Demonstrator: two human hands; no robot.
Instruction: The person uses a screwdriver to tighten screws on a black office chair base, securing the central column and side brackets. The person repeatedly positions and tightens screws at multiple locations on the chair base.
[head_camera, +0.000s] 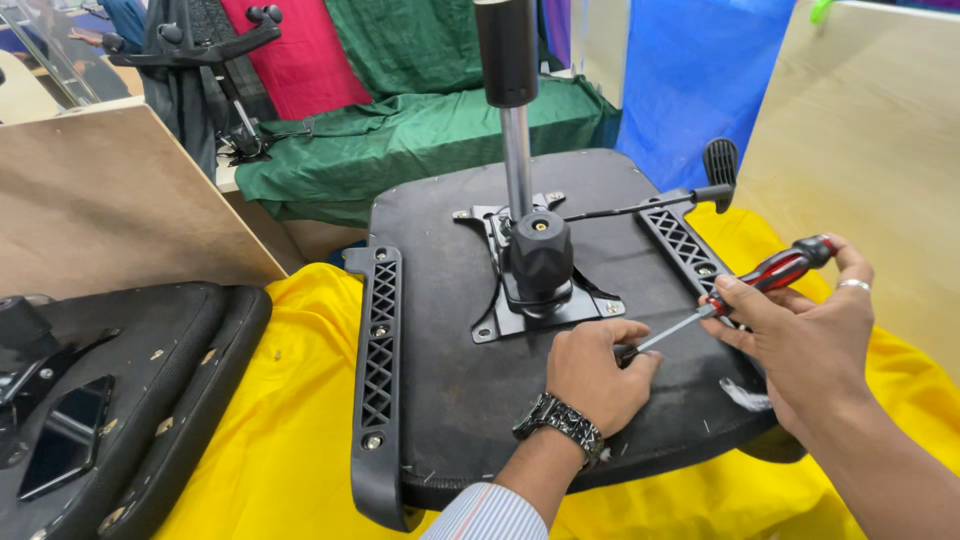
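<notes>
Upturned office chair seat (470, 390), centre frame, on yellow cloth (290, 440). Right hand (805, 340) closed around red-black screwdriver (745, 290); left hand (595, 372) curled over its tip on the seat base. Tilt mechanism plate (540, 300) and both armrest brackets (378, 345) appear mounted; the screw under the tip is hidden.

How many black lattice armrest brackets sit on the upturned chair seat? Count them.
2. One black lattice armrest bracket runs along the seat's left edge; the other lies on the right edge, partly hidden by the right hand.

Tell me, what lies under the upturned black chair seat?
A yellow cloth spreads beneath the upturned black chair seat. Whatever supports that cloth is covered, so it cannot be seen.
</notes>
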